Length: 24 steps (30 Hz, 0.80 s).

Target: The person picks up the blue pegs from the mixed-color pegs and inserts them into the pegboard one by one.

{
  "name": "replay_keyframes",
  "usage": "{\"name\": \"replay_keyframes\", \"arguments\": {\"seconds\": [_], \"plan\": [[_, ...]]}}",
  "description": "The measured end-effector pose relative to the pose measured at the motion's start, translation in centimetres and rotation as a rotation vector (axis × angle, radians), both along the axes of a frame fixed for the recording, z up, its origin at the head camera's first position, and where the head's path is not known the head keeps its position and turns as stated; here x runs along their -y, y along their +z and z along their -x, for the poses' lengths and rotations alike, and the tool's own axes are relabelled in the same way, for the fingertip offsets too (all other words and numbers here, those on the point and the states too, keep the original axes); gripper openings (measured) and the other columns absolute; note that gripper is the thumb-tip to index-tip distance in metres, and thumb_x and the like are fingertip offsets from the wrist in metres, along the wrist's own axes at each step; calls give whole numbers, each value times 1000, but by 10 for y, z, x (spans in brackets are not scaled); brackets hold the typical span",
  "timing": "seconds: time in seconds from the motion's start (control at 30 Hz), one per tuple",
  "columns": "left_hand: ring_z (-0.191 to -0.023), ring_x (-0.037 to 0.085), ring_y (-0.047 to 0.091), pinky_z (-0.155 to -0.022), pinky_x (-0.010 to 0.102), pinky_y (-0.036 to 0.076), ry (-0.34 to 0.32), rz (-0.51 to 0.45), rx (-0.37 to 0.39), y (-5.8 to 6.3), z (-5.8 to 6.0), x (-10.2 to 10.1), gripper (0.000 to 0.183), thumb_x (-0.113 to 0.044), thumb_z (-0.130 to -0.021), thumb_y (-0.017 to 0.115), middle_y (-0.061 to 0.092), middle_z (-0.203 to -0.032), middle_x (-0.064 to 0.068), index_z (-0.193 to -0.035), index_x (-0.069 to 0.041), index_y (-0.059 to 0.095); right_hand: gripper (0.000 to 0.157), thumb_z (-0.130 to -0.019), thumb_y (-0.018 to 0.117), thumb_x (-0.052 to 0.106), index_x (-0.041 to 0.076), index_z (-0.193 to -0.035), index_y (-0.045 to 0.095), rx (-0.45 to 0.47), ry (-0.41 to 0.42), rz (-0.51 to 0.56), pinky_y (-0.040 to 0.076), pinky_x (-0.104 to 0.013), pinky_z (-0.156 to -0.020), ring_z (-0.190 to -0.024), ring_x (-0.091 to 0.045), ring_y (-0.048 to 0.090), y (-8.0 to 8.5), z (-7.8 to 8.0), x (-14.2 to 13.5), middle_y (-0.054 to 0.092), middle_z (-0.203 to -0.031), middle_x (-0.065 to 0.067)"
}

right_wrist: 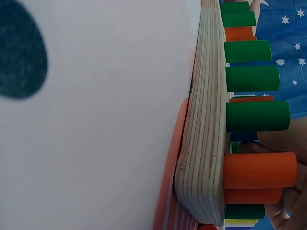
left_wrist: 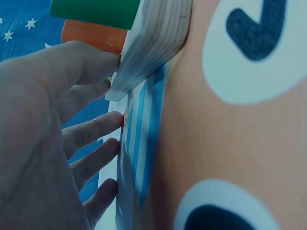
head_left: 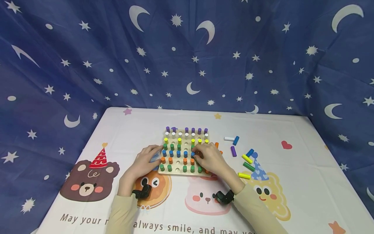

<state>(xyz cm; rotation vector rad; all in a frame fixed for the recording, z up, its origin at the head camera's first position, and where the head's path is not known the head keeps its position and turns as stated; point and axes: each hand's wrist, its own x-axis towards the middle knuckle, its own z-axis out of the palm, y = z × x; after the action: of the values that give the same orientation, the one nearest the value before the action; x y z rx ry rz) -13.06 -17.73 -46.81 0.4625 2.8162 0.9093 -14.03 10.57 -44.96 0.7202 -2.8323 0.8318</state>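
A wooden pegboard (head_left: pixel 181 173) lies on the table, with rows of purple, white, yellow, green, blue and orange pegs upright in it. Several holes show bare. Over its right part, my right hand (head_left: pixel 211 157) pinches a blue peg (head_left: pixel 193 155) in the blue row. In the right wrist view, the green pegs (right_wrist: pixel 258 115) and an orange peg (right_wrist: pixel 260 170) at the near edge partly hide those fingers. My left hand (head_left: pixel 143 162) rests at the board's left side, fingers extended. In the left wrist view its thumb touches the corner by an orange peg (left_wrist: pixel 93 36).
Right of the board lie loose pegs: a white peg (head_left: pixel 229 138), a purple peg (head_left: pixel 233 151), a green peg (head_left: pixel 248 166), plus blue and yellow ones. An orange peg (head_left: pixel 217 145) is near the board's right edge. A printed cloth (head_left: pixel 306 182) covers the table; a starry curtain (head_left: pixel 187 58) hangs behind.
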Motion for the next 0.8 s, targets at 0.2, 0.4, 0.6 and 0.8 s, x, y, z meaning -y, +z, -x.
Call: {"name": "replay_keyframes", "arguments": {"seconds": [0.2, 0.4, 0.6, 0.8], "plan": [[-137, 38, 35, -109, 64, 26, -4, 2, 1, 0, 1, 0, 56, -24, -93, 57, 44, -143, 13, -146, -15, 42, 16, -81, 75, 13, 15, -97, 73, -13, -21, -28, 34, -25, -70, -74, -5, 58, -1, 0, 0, 73, -87, 5], [-136, 37, 36, -109, 64, 26, -9, -17, -14, -1, -1, 1, 56, -22, -92, 58, 45, -142, 12, -146, -14, 43, 19, -81, 75, 13, 14, -100, 73, 28, -53, 15, 38, -27, -75, -80, -8, 62, 1, -4, -2, 74, -92, 4], [-135, 37, 36, -108, 64, 26, -11, -26, -19, 1, -2, 0, 56, -21, -92, 58, 46, -142, 13, -145, -13, 44, 20, -81, 74, 11, 13, -102, 73, 48, -69, 110, 51, -25, -74, -75, -5, 62, 2, -8, -7, 73, -93, 2], [-136, 38, 36, -109, 64, 26, -13, -16, -21, 2, -1, -1, 56, -21, -92, 59, 46, -142, 13, -145, -13, 43, 18, -85, 71, 13, 14, -103, 72, 67, -96, 163, 53, -23, -71, -76, -5, 62, 5, -12, -14, 72, -92, 3]]}}
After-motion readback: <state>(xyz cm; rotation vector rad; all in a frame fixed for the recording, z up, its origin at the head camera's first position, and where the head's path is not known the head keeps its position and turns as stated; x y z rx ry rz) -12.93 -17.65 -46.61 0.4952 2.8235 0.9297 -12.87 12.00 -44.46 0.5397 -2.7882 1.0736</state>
